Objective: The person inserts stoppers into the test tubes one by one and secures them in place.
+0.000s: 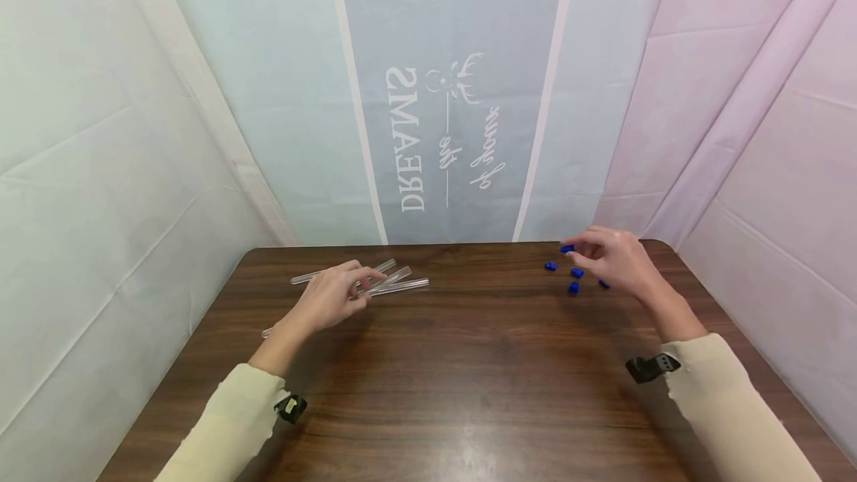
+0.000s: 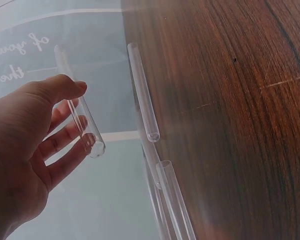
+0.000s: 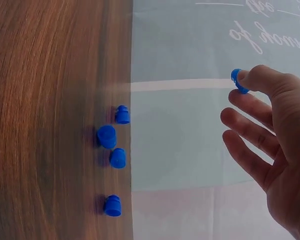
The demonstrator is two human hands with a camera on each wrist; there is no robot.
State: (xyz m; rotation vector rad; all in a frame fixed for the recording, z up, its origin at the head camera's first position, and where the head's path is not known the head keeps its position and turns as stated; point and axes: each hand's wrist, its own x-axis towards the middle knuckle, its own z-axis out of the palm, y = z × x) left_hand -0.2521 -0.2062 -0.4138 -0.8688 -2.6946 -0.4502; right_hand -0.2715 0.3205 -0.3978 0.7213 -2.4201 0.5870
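Observation:
My left hand (image 1: 331, 294) is over a group of clear test tubes (image 1: 408, 285) at the table's left. It holds one clear test tube (image 2: 94, 131) between thumb and fingers, raised above the tabletop in the left wrist view. Beside it in that view lie several more tubes, one of them with its mouth toward the camera. At the right back, my right hand (image 1: 619, 262) pinches a small blue cap (image 3: 237, 79) between thumb and index finger, the other fingers spread. Several similar blue caps (image 3: 107, 136) sit on the table below that hand.
The brown wooden table (image 1: 428, 378) ends at the back against a printed fabric curtain (image 1: 455, 6). Pale fabric walls (image 1: 87, 169) stand at both sides. One tube end (image 1: 267, 332) shows near the left wrist.

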